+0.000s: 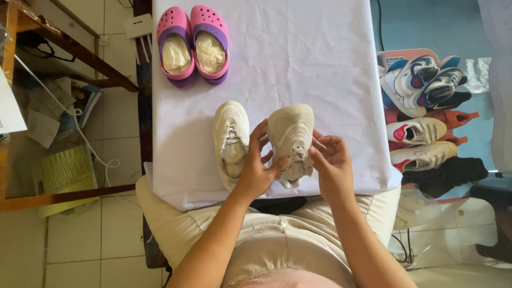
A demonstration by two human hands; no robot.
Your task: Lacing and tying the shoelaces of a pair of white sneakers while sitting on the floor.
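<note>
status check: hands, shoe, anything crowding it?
Left hand and right hand both grip the right cream sneaker, fingers at its laces. Other cream sneaker lies beside it, touching the left hand. Pink clogs well apart.

A pair of pink clogs (193, 45) stands on the white-clothed surface (320, 58), well beyond the left grip and off to its left, each clog stuffed with crumpled paper. Right of the right grip, off the surface's edge, lies a heap of shoes (424, 114): blue-and-white sneakers, white strap sneakers, orange ones underneath. Far left of the left grip stands a wooden frame (69, 48), with papers (48, 125) and a white cable (90, 146) on the tiled floor (74, 245).
</note>
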